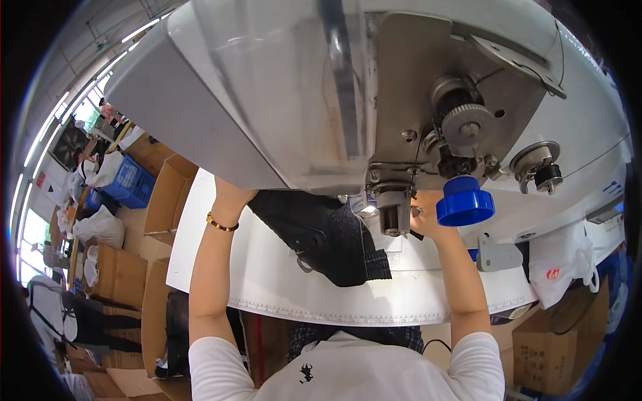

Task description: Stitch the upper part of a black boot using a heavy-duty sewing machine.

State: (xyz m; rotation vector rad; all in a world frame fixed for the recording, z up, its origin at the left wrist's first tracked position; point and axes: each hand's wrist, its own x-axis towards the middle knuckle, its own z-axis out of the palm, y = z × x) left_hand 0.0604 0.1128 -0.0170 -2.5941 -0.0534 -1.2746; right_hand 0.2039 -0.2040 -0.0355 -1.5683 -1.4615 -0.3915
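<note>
A black fabric piece (311, 234) lies on the white sewing table (281, 294) under the head of a sewing machine (267, 87). It has a fuzzy strip, a ring-like loop at its lower left edge and a ribbed black end at the right. My left hand (234, 194), with a beaded bracelet at the wrist, reaches to the piece's upper left; the machine head covers its fingers. On the far side of the needle area is my right hand (426, 224), partly behind a blue round knob (466, 202). Its fingers are mostly hidden, and I cannot make out what it holds.
A ruler scale runs along the table's curved front edge. Thread guides and a tension dial (468, 123) stick out from the machine. Cardboard boxes (120, 273) and a blue crate (130, 182) stand at left. A white plastic bag (562, 260) hangs at right. Another person stands far left.
</note>
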